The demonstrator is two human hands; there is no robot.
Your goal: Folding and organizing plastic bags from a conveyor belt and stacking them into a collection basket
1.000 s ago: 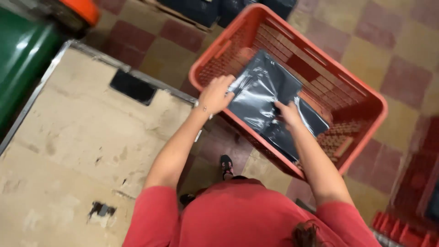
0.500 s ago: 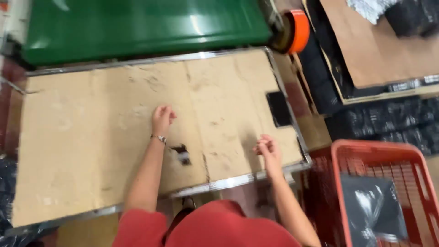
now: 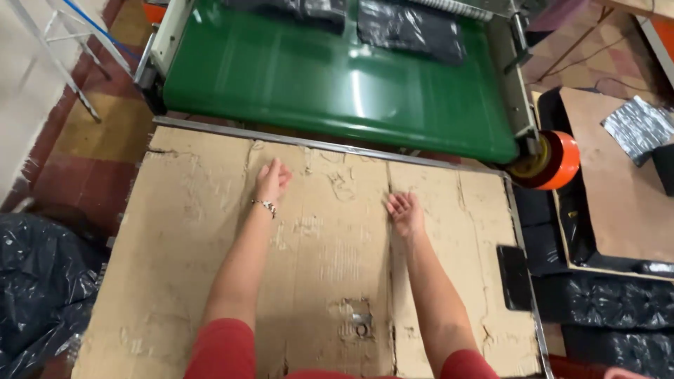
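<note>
On worn cardboard sheet both my hands are empty: left hand w/ fingers together, pointing to green conveyor belt; right hand loosely curled, apart from left. Black phone near right edge.

Both arms fwd, left hand open, right hand loosely curled

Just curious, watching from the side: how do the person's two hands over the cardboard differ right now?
The left hand reaches farther toward the green conveyor belt; the right hand sits nearer the body. The left wrist wears a bracelet; the right wrist is bare. The left shows its back, while the right is turned with fingers curled. Both are empty, over the worn cardboard sheet.
</note>
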